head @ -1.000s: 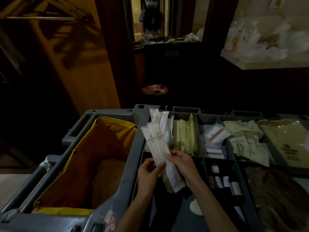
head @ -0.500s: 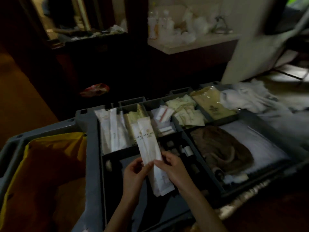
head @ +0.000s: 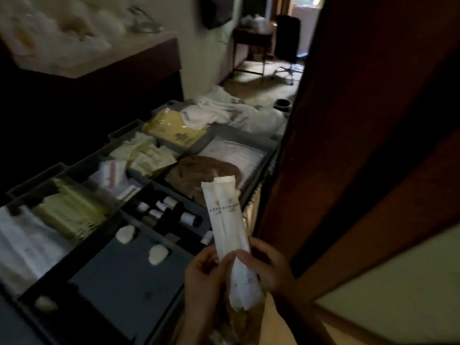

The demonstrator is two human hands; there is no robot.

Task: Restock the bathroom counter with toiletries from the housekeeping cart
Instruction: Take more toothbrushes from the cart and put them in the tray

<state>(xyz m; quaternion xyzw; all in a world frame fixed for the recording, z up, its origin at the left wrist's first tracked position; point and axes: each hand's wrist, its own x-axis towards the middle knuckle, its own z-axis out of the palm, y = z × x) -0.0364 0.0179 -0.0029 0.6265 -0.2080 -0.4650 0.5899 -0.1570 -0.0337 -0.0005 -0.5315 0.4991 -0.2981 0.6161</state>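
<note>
Two long white toiletry packets (head: 227, 220) with gold print stand upright, overlapped, at the right edge of the grey housekeeping cart (head: 129, 292). My left hand (head: 204, 272) pinches them from the left, thumb on the front. My right hand (head: 270, 265) grips them from the right, thumb pressed on the lower half. The cart's compartments hold white packets (head: 22, 240), pale green sachets (head: 72, 210), cream sachets (head: 146, 155) and small dark bottles (head: 171, 215).
A dark wooden door (head: 361, 145) stands close on the right. White towels (head: 224, 110) lie heaped past the cart's far end. A pale counter (head: 82, 58) cluttered with items sits upper left. A brown cloth (head: 199, 170) and several white soap pieces (head: 125, 234) lie in the cart.
My view has swung right, past the cart towards the door. Both hands have kept hold of the two packets and carried them to the cart's right edge.
</note>
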